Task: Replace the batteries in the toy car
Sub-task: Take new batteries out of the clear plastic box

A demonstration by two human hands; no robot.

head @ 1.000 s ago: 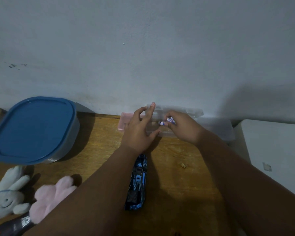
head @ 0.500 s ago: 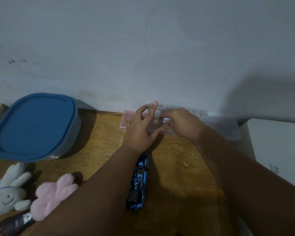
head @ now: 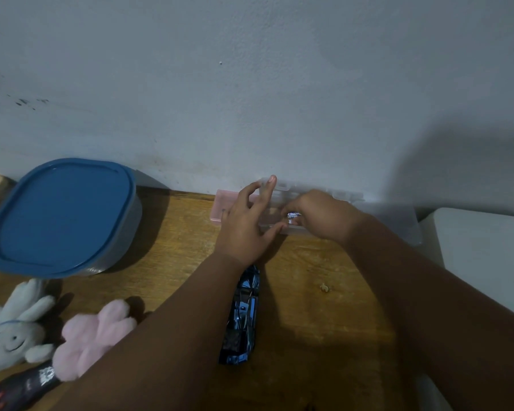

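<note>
Left hand (head: 247, 229) is spread flat over the clear plastic case (head: 386, 221) at the back of the wooden table (head: 178, 250), fingers apart and mostly straight, index tip on the case's raised lid, thumb along the front edge. Right hand (head: 321, 215) is over the case with fingers curled, tips pinching a small battery (head: 293, 215) with a white-blue label; detail blurred. Toy car (head: 242, 315) lies on the table near the person, partly under the left forearm, neither hand touching it. Pink box (head: 220, 209) sits just beside the case on the left. Blue-lidded container (head: 60, 215) is far left, with a white plush (head: 12, 330) and pink plush (head: 92, 336) in front of it.
</note>
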